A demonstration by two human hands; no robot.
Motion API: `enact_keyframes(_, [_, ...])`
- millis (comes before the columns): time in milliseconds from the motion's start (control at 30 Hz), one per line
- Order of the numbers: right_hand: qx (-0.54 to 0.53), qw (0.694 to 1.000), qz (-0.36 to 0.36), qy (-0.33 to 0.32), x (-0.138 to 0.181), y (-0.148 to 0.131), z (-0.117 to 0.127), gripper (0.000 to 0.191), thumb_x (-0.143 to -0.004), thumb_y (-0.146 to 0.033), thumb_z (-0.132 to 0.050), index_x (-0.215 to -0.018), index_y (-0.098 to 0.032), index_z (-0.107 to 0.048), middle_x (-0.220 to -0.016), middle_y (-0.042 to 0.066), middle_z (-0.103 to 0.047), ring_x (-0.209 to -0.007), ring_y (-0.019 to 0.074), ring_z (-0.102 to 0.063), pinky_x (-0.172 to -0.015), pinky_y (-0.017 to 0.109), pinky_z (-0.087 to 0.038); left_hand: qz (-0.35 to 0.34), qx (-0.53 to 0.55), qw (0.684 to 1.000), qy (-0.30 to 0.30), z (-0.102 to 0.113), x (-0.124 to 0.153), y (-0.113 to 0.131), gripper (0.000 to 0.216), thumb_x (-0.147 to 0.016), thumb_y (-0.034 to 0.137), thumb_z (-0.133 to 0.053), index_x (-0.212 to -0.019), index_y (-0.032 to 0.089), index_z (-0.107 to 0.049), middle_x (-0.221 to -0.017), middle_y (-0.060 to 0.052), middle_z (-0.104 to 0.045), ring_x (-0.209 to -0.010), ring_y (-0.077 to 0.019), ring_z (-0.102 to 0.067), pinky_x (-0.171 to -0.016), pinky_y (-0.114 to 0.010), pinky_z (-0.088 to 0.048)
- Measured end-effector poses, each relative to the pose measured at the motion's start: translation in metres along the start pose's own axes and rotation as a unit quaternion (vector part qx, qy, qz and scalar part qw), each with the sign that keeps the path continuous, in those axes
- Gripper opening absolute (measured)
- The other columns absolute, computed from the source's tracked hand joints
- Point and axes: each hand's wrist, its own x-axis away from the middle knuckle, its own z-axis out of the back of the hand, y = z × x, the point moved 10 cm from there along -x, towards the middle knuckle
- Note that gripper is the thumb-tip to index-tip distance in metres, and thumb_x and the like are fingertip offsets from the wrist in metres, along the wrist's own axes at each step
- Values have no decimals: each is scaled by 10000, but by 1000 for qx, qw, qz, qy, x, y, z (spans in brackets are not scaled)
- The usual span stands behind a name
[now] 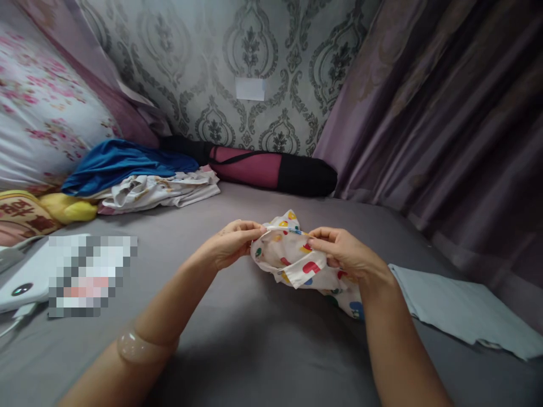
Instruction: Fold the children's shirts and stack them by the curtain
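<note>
A white shirt [292, 260] with red, yellow, blue and green prints is held up over the grey bed sheet. Its collar edge is stretched between my two hands. My left hand [237, 240] pinches the left end of that edge between thumb and fingers. At the other end, my right hand [337, 249] is closed on the cloth in the same way. One collar point hangs down in front, and the rest of the shirt trails below my right hand, partly hidden behind my forearm.
A folded pale grey cloth [462, 308] lies on the right. To the left are a white device [42, 271] with a cable, a blurred-out item, a yellow packet [21, 212], and blue cloth [123, 164]. A maroon-and-black roll bag [254, 168] lies against the wall; curtains hang at right.
</note>
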Motion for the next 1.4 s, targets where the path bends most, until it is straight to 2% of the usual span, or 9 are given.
enact_keyframes(167, [-101, 994, -31, -33, -5, 11, -4, 323, -626, -327, -786, -866, -167, -641, -632, -44, -562, -422, 23, -366, -343, 150, -184, 26, -4, 1000, -12, 1, -3, -8, 308, -672, 369, -800, -720, 134, -607, -663, -11, -612, -580, -99, -560, -538, -220, -420])
enact_keyframes(367, [-210, 971, -49, -102, -14, 18, -10, 266, -626, -194, -717, -871, -136, -631, -678, -18, -606, -370, -3, -340, -273, 103, -188, 38, 74, 997, -7, 3, -5, -12, 303, -661, 259, -809, -645, 159, -524, -640, 21, -596, -548, -77, -556, -489, -181, -418])
enact_keyframes(500, [-261, 953, -68, -139, -16, 19, -19, 335, -624, -143, -641, -959, -147, -629, -699, -18, -632, -351, 3, -375, -252, 87, -220, 61, 88, 994, -15, 5, -8, -18, 252, -665, 252, -810, -701, 149, -584, -667, 3, -628, -555, -88, -581, -484, -183, -439])
enact_keyframes(667, [-297, 941, -85, -135, -21, 25, -29, 374, -599, -135, -575, -967, -171, -628, -593, -45, -602, -332, 32, -390, -246, 95, -220, 53, 94, 994, -20, 6, -13, -22, 295, -673, 205, -803, -927, 149, -664, -843, -36, -688, -633, -106, -625, -538, -202, -488])
enact_keyframes(767, [-294, 945, -72, -127, -23, 24, -30, 285, -604, -140, -600, -884, -168, -638, -550, -59, -567, -324, 25, -356, -247, 97, -190, 44, 114, 993, -5, 10, -16, -23, 288, -666, 190, -806, -917, 145, -672, -860, -44, -692, -661, -114, -638, -578, -211, -508])
enact_keyframes(1067, [-225, 972, -12, -67, -15, 13, -1, 175, -703, -230, -725, -859, -162, -683, -623, -47, -560, -373, 1, -335, -273, 95, -214, 14, 122, 992, -5, 10, -14, -15, 281, -635, 206, -830, -869, 175, -677, -791, 12, -662, -602, -73, -599, -552, -183, -472])
enact_keyframes(1167, [-244, 967, -13, -71, -16, 11, -2, 169, -692, -211, -724, -848, -171, -675, -658, -33, -576, -395, 8, -362, -267, 93, -183, 6, 93, 996, -4, 9, -14, -15, 280, -636, 252, -834, -853, 171, -676, -782, 3, -658, -616, -80, -592, -556, -185, -459])
enact_keyframes(1300, [-261, 963, -10, -67, -17, 10, -3, 211, -678, -179, -730, -882, -161, -680, -735, -1, -615, -438, 11, -397, -285, 86, -220, -11, 39, 999, -14, 5, -12, -13, 357, -683, 448, -788, -880, 172, -677, -793, -14, -655, -635, -100, -586, -566, -211, -445])
enact_keyframes(1400, [-246, 967, -7, -66, -15, 9, -4, 206, -695, -208, -741, -887, -159, -684, -717, -13, -603, -411, -2, -331, -289, 92, -220, -30, -56, 998, -19, 3, -11, -11, 384, -649, 421, -811, -921, 185, -678, -816, -11, -653, -656, -98, -567, -570, -209, -410])
